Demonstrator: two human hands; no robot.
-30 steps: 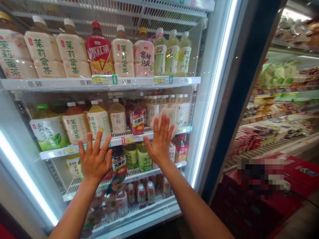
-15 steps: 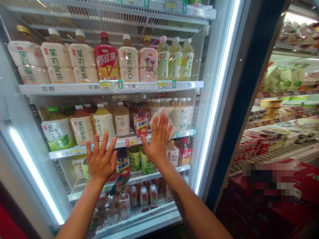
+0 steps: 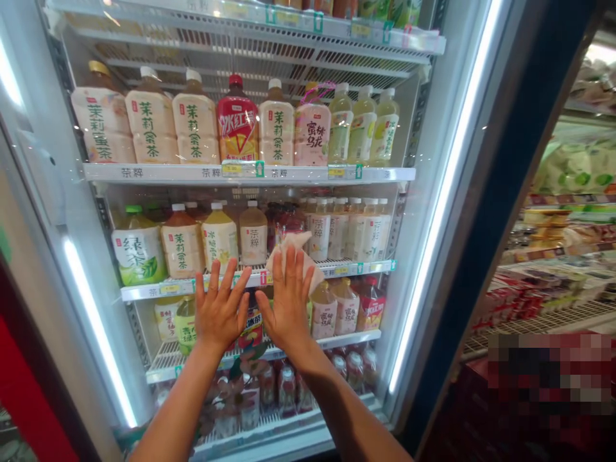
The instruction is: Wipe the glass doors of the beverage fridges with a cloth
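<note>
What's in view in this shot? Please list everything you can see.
Glass-door drinks cooler: one, white with dark blue frame, filling most of the view.
Cream tea bottles: four, green lettering, upper shelf.
Red iced-tea bottle: one, upper shelf, middle.
Pink peach oolong bottle: one, upper shelf, right of centre.
Slim bottles: three, pale yellow-green, upper shelf, right.
Green-label tea bottle: one, cream and green, middle shelf, left.
Lower-shelf bottles: many, mixed colours, partly hidden.
Store shelves: several, mixed packaged goods, right of the cooler.
Pale cloth: one, off-white, under the right hand.
Left hand: one, open, fingers spread, in front of the cooler.
Right hand: one, open, flat over the cloth.
</note>
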